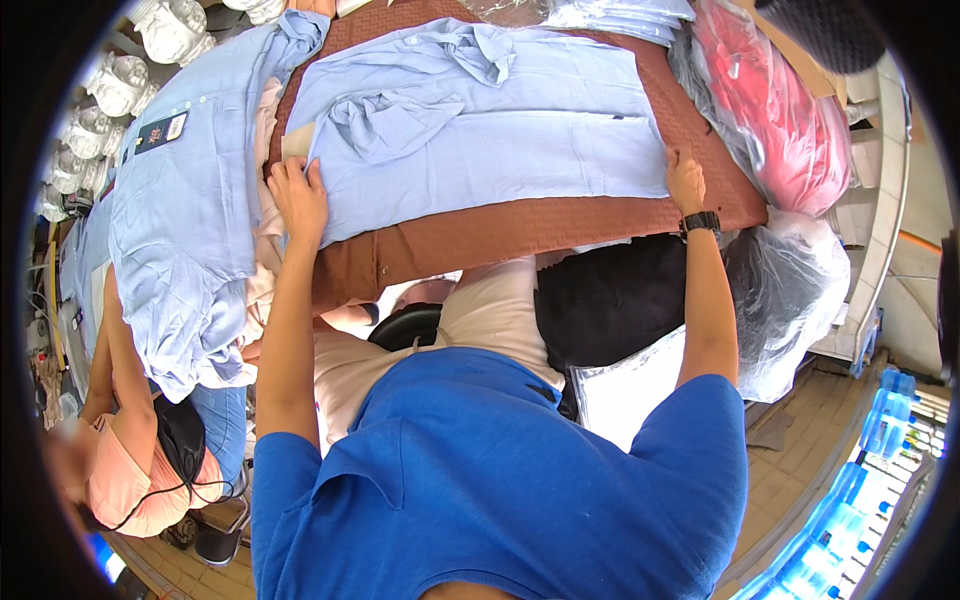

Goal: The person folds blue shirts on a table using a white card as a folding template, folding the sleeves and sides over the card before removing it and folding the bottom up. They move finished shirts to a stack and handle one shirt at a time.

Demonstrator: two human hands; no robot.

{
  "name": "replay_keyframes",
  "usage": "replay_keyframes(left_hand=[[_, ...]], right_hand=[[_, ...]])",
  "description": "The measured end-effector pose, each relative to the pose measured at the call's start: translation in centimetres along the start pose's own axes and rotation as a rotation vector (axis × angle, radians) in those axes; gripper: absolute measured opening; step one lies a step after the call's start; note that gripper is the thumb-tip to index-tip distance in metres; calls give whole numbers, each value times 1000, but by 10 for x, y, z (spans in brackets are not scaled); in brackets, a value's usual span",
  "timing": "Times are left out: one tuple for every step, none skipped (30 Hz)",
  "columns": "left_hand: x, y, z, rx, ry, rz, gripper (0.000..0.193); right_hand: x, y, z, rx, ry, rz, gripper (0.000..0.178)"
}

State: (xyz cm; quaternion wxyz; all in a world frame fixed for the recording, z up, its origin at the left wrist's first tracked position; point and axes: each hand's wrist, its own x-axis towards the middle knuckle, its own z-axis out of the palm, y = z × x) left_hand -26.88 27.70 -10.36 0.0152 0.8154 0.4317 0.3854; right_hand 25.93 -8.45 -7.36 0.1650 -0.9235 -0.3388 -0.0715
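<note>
A light blue shirt (pixel 540 130) lies spread lengthwise across the brown quilted cloth (pixel 450 232) in front of me. Its sleeves are folded in over the body and bunch up in loose heaps. My left hand (pixel 299 195) pinches the shirt's edge at its left end, beside a small beige piece (pixel 298 141) that sticks out there. At the opposite end, my right hand (pixel 685 182) closes on the near corner of the shirt. The fingertips of the right hand are partly hidden.
To the left lies a pile of light blue shirts (pixel 190 230) with a dark tag (pixel 160 132). A co-worker in a peach top (pixel 140 470) sits beside it. Plastic-wrapped red goods (pixel 775 110) and a clear bag (pixel 790 295) stand right. Black cloth (pixel 610 300) lies near my lap.
</note>
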Motion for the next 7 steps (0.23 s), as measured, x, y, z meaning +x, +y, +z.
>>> replay_keyframes(left_hand=[[-1, 0, 0, 4, -5, -2, 19], [-1, 0, 0, 5, -9, -6, 19], [-2, 0, 0, 6, -13, -11, 19], [-2, -3, -1, 12, -11, -19, 19], [-1, -5, -1, 11, -18, -14, 20], [-1, -6, -1, 9, -24, -9, 20], [-2, -8, 1, 10, -31, -8, 21]], right_hand=[[2, 2, 7, -70, 73, -44, 42], [5, 3, 13, -141, 146, -89, 41], [7, 6, 19, -211, 219, -135, 40], [10, 5, 22, -99, 139, -101, 41], [14, 5, 25, 13, 59, -69, 41], [18, 5, 25, 124, -23, -37, 42], [22, 1, 28, 128, -27, -48, 42]])
